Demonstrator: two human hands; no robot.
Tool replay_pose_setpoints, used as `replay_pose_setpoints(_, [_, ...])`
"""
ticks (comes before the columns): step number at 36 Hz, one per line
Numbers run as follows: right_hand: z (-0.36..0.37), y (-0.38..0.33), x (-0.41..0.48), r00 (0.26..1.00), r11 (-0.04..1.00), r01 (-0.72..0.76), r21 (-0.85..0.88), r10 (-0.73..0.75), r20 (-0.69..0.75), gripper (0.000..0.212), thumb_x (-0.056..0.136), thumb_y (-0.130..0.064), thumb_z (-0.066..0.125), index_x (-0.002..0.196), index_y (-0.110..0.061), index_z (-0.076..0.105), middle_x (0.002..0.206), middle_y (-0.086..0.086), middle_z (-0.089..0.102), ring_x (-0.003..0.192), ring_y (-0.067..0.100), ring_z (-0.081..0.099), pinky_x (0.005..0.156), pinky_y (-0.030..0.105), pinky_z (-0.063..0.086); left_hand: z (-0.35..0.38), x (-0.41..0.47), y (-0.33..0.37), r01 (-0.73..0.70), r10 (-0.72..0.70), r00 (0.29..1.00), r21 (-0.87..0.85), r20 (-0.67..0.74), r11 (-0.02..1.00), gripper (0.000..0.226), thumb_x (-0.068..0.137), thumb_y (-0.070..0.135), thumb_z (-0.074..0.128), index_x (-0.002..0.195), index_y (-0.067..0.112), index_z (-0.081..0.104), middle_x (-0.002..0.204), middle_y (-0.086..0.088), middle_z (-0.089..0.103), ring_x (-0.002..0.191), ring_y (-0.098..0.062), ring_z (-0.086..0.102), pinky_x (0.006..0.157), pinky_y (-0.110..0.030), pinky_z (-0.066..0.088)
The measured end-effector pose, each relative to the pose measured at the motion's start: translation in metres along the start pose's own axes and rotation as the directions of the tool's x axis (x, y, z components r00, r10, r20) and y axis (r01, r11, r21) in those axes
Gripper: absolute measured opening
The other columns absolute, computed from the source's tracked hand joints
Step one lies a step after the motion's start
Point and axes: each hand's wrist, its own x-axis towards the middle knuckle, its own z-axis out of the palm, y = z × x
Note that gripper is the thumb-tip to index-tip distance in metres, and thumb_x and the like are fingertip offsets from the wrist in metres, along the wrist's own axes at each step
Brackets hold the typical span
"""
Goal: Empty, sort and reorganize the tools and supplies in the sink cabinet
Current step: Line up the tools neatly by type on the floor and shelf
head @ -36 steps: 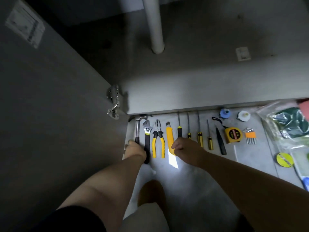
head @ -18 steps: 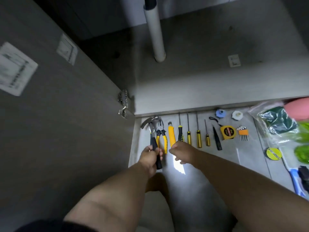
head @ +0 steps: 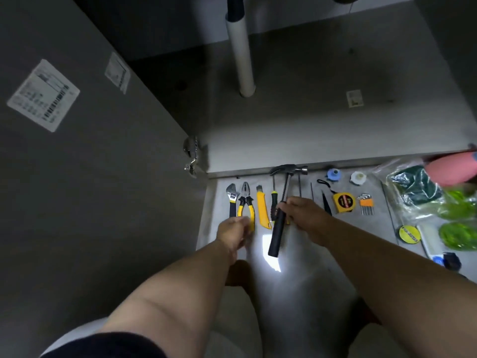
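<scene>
Dimly lit grey floor (head: 374, 228), open sink cabinet (head: 335, 125), right hand (head: 304, 215) gripping hammer (head: 275, 240), left hand (head: 232, 232) unclear.

Along the floor from nine o'clock to three o'clock: one adjustable wrench (head: 232, 197), one pair of pliers (head: 246, 201), one yellow utility knife (head: 262, 209), three screwdrivers (head: 273, 201) showing, one claw hammer (head: 287, 174), one black pointed tool (head: 326, 204), one tape measure (head: 344, 201), one hex key set (head: 365, 202). At one o'clock: one blue tape roll (head: 334, 174), one white tape roll (head: 357, 177). At ten o'clock: two paper labels (head: 44, 95).
</scene>
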Motion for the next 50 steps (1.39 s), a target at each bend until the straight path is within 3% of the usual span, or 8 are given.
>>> replay_pose_setpoints(6, [-0.009, 0.006, 0.015, 0.998, 1.0, -0.022, -0.014, 0.023, 0.055, 0.024, 0.098, -0.024, 0.059, 0.08, -0.008, 0.06, 0.071, 0.008, 0.043, 0.066, 0.018, 0.038, 0.058, 0.03, 0.031, -0.019, 0.068, -0.007, -0.011, 0.095, 0.941, 0.253, -0.326, 0.967, 0.015, 0.096, 0.005, 0.054, 0.103, 0.013, 0.064, 0.111, -0.015, 0.068, 0.106, -0.034, 0.065, 0.096, -0.044, 0.056])
replay_pose_setpoints(15, [-0.006, 0.012, 0.039, 0.977, 0.998, -0.012, 0.056, -0.001, 0.211, 0.031, 0.101, -0.022, 0.056, 0.11, 0.007, 0.06, 0.095, 0.011, 0.072, 0.056, 0.007, 0.044, 0.054, 0.024, 0.035, -0.022, 0.124, -0.024, -0.013, 0.198, 0.931, 0.514, -0.308, 0.858, 0.022, 0.088, 0.015, 0.074, 0.099, 0.018, 0.056, 0.104, -0.006, 0.066, 0.099, -0.024, 0.063, 0.088, -0.03, 0.052])
replay_pose_setpoints(21, [-0.006, 0.017, 0.047, 0.967, 0.999, -0.006, 0.046, -0.006, 0.256, 0.02, 0.101, -0.025, 0.057, 0.104, -0.007, 0.066, 0.081, -0.002, 0.072, 0.06, 0.009, 0.055, 0.059, 0.026, 0.047, -0.025, 0.121, -0.036, -0.045, 0.243, 0.928, 0.561, -0.283, 0.826, 0.026, 0.088, 0.016, 0.076, 0.106, 0.016, 0.057, 0.09, 0.003, 0.058, 0.077, -0.011, 0.054, 0.075, -0.025, 0.045])
replay_pose_setpoints(27, [-0.004, 0.021, 0.046, 0.965, 0.996, -0.028, 0.082, 0.006, 0.261, 0.019, 0.1, -0.026, 0.059, 0.107, -0.01, 0.067, 0.088, 0.0, 0.076, 0.067, 0.012, 0.069, 0.061, 0.025, 0.055, -0.02, 0.114, -0.025, 0.03, 0.195, 0.943, 0.652, -0.27, 0.758, 0.024, 0.094, 0.022, 0.067, 0.117, 0.014, 0.064, 0.11, -0.006, 0.068, 0.103, -0.026, 0.065, 0.09, -0.033, 0.054])
replay_pose_setpoints(35, [-0.007, 0.003, 0.023, 0.976, 0.996, -0.057, 0.061, 0.042, 0.214, 0.022, 0.1, -0.026, 0.06, 0.11, -0.007, 0.066, 0.099, 0.007, 0.076, 0.072, 0.019, 0.074, 0.06, 0.026, 0.057, -0.019, 0.078, -0.016, 0.09, 0.064, 0.959, 0.511, -0.276, 0.855, 0.025, 0.097, 0.023, 0.065, 0.117, 0.009, 0.074, 0.101, -0.009, 0.072, 0.084, -0.023, 0.065, 0.083, -0.033, 0.057])
replay_pose_setpoints(41, [-0.021, -0.038, -0.014, 0.993, 0.999, -0.019, -0.05, 0.024, 0.118, 0.023, 0.098, -0.024, 0.061, 0.098, -0.001, 0.06, 0.105, 0.016, 0.072, 0.061, 0.016, 0.07, 0.052, 0.023, 0.054, 0.003, 0.016, 0.003, 0.048, 0.047, 0.945, 0.28, -0.323, 0.959, 0.025, 0.096, 0.025, 0.064, 0.08, 0.007, 0.07, 0.082, -0.015, 0.07, 0.082, -0.035, 0.068, 0.076, -0.033, 0.056])
replay_pose_setpoints(45, [-0.034, -0.065, -0.055, 0.999, 0.995, 0.031, -0.095, -0.029, 0.016, 0.016, 0.099, -0.024, 0.06, 0.088, -0.013, 0.057, 0.082, 0.009, 0.063, 0.055, 0.012, 0.064, 0.043, 0.019, 0.046, 0.03, -0.038, 0.023, -0.138, 0.132, 0.976, -0.02, -0.173, 0.99, 0.008, 0.099, 0.019, 0.064, 0.094, 0.014, 0.066, 0.088, -0.013, 0.065, 0.082, -0.023, 0.057, 0.09, -0.039, 0.054])
replay_pose_setpoints(50, [-0.051, -0.086, -0.108, 0.986, 0.993, 0.082, -0.079, -0.093, -0.139, 0.013, 0.101, -0.02, 0.057, 0.091, -0.014, 0.052, 0.078, 0.004, 0.053, 0.063, 0.016, 0.065, 0.053, 0.022, 0.052, 0.047, -0.101, 0.055, -0.18, 0.219, 0.962, -0.224, 0.164, 0.958, 0.016, 0.105, 0.027, 0.055, 0.102, 0.016, 0.067, 0.083, -0.008, 0.064, 0.067, -0.017, 0.057, 0.061, -0.028, 0.045])
